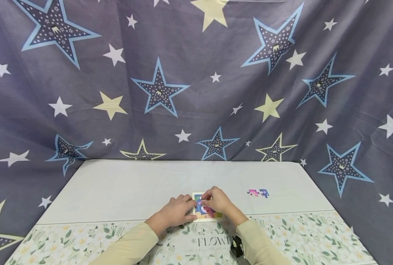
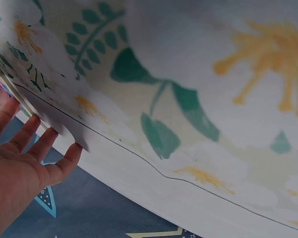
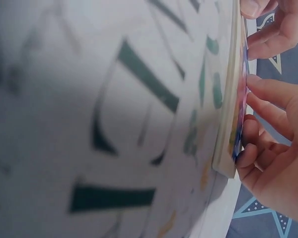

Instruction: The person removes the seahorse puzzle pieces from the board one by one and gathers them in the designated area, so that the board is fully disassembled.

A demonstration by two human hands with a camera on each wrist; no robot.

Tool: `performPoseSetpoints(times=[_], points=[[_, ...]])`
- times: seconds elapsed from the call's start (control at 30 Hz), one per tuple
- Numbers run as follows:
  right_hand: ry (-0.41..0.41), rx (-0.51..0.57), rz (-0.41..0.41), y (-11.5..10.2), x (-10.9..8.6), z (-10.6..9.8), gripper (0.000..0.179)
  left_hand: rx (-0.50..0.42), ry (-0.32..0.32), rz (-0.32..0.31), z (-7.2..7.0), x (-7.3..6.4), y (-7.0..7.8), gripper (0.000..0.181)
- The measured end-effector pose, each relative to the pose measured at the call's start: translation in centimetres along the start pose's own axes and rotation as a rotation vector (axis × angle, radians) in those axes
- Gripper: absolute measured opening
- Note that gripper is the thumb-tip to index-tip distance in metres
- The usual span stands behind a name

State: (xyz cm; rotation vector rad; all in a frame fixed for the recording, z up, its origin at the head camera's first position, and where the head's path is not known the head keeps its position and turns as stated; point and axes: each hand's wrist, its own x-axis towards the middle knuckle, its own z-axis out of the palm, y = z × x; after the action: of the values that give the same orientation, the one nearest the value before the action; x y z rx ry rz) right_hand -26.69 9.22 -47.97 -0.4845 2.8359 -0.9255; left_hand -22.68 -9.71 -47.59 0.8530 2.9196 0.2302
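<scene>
Puzzle board (image 1: pixel 207 220) prob. light/stiff, steady at 9 o'clock: L hand (image 1: pixel 177 211) spread there, no grip; R hand (image 1: pixel 220 201) half-curled, can't tell hold.

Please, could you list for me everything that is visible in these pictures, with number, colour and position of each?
puzzle board: one, pale rim with multicoloured picture, on the table between the hands
loose puzzle pieces: two, one mainly pink, one blue, on the white area right of the board
table surface: one, white far part, floral near part
lettering: one dark word, partly hidden, on the floral part
backdrop: one, dark grey-purple with many white, yellow and blue-edged stars, behind the table
black object: one, black, unclear, beside the right sleeve
sleeves: two, pale yellow, on both arms
left hand: one, bare, at the board's left edge
right hand: one, bare, over the board's right part
</scene>
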Motion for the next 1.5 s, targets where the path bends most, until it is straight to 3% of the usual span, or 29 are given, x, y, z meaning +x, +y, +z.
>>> performPoseSetpoints(times=[1.1, 1.5], points=[[0.007, 0.119, 0.094, 0.04, 0.22, 0.23, 0.006, -0.011, 0.024, 0.005, -0.11, -0.15, 0.10, 0.045], [0.003, 0.149, 0.087, 0.30, 0.39, 0.39, 0.005, -0.005, 0.004, -0.001, 0.12, 0.11, -0.05, 0.047]])
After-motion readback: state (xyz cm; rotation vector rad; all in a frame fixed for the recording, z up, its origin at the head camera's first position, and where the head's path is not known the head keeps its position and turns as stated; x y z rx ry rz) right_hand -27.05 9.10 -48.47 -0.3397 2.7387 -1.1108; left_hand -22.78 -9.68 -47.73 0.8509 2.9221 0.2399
